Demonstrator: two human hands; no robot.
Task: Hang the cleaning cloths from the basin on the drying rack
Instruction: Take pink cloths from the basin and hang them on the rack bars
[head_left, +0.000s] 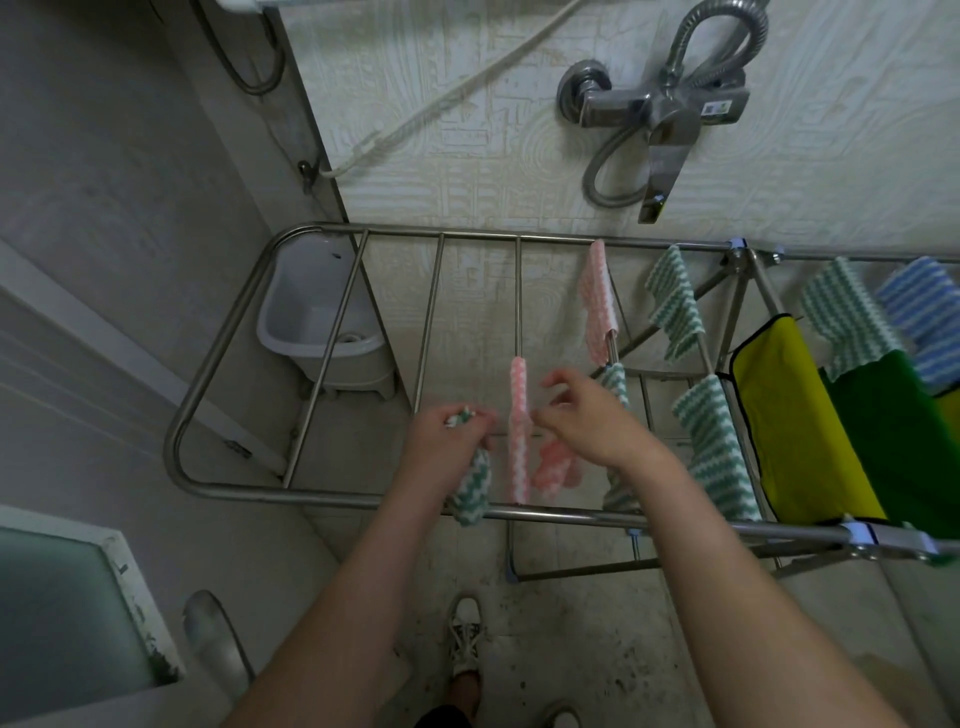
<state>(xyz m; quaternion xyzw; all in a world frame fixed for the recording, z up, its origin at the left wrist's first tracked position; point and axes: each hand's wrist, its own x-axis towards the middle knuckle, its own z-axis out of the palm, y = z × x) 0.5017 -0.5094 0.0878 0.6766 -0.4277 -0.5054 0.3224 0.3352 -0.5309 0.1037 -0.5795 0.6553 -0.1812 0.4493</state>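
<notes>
Brightness: dim, flat and greyish throughout; colours muted apart from the yellow cloth (795, 421) and the dark green cloth (893, 441)
Source: no lamp in view; light is soft and even, a little stronger on the pale tiled wall (467, 130)
Shadows: faint and soft-edged; darkest in the lower left corner
Glare: small highlights on the chrome tap (660, 111) and along the rails of the drying rack (332, 501)
Sharpness: both forearms and the near floor (571, 649) are soft; slight smear on the fingers
Distortion: strong wide-angle bending; the door (130, 208) edge and rack rails curve toward the margins
</notes>
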